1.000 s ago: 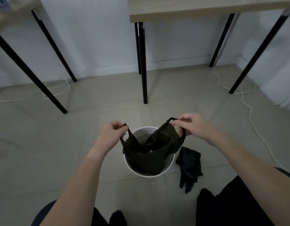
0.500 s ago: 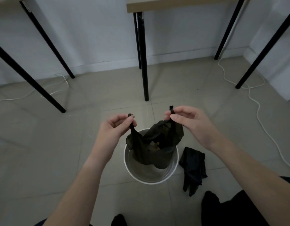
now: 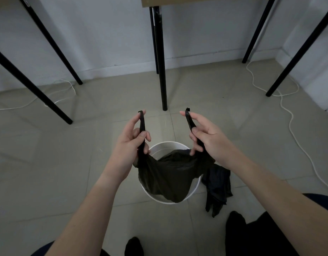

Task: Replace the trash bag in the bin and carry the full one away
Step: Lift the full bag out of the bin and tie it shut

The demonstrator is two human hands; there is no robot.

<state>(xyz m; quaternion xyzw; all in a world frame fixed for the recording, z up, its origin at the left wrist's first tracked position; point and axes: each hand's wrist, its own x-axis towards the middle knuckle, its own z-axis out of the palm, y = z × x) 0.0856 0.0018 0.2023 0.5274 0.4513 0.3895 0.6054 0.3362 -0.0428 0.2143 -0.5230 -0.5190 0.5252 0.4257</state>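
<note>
A black trash bag [image 3: 168,174] hangs over the white round bin [image 3: 195,189] on the floor, its lower part still inside the rim. My left hand [image 3: 130,143] holds the bag's left handle strip, which runs up along the fingers. My right hand [image 3: 203,135] holds the right handle strip the same way. Both hands are above the bin's far edge, about a hand's width apart. A second black bag [image 3: 217,189] lies crumpled on the floor to the right of the bin.
Black table legs [image 3: 162,58] stand just beyond the bin, with more legs at left [image 3: 33,85] and right [image 3: 296,52]. White cables [image 3: 292,126] trail over the tiled floor on both sides. My dark-clad legs and feet [image 3: 235,218] are at the bottom edge.
Both hands have risen and drawn the bag's handles up and taut, lifting the bag higher out of the bin. The handle strips now lie along the fingers.
</note>
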